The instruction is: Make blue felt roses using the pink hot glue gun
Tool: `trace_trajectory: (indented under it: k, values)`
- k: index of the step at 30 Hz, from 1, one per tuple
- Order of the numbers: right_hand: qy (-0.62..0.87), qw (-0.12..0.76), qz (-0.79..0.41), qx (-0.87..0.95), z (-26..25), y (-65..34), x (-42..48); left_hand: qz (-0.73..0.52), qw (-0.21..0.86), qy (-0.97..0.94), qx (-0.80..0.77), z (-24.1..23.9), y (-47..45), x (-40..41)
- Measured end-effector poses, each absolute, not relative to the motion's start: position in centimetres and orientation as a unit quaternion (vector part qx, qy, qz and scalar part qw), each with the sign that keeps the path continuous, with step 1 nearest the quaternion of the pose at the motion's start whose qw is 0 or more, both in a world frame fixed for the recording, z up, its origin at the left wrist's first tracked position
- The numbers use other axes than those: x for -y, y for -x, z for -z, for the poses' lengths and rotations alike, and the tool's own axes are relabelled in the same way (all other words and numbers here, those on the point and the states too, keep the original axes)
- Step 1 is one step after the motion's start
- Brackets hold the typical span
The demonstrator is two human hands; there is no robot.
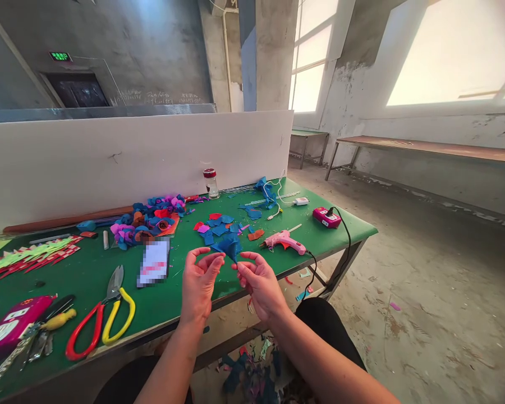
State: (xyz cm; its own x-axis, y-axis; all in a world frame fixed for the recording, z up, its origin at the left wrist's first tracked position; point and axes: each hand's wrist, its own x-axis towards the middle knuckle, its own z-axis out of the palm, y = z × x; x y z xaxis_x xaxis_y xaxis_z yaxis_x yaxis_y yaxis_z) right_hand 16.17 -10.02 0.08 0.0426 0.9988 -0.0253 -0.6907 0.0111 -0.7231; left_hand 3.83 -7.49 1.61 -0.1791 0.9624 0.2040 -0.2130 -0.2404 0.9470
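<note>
A blue paper flower [229, 246] is held up between my two hands near the front edge of the green table. My left hand [202, 280] pinches its left petal edge between thumb and fingertips. At the flower's narrow base, the fingers of my right hand [256, 280] are closed on it. Just beyond lie cut blue petals [219, 229] with a few red, orange and purple pieces. A pink glue gun [285, 241] rests to the right of the flower, its black cord running off the table edge.
Red-and-yellow-handled scissors [109, 308], keys [40, 342] and a pink box [14, 328] lie at left. Finished-looking paper flowers [151, 221] are piled behind a blurred card [154, 262]. A red-lidded jar [211, 184] stands by the white board [151, 151]. A pink power block [326, 217] sits at right.
</note>
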Motion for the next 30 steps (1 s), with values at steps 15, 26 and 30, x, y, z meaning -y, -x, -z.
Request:
trace_trajectory:
  k: [15, 26, 30]
  values:
    - [0.272, 0.66, -0.657, 0.241, -0.5, -16.5, 9.8, -0.554, 0.538, -0.488, -0.406, -1.3, -4.0, 7.6]
    - [0.362, 0.657, -0.505, 0.427, 0.0, -16.1, 9.9, -0.598, 0.561, -0.406, -0.404, -1.6, -4.4, 7.7]
    - [0.398, 0.66, -0.379, 0.512, -0.5, -16.4, 9.9, -0.605, 0.579, -0.365, -0.407, -1.4, -4.3, 7.5]
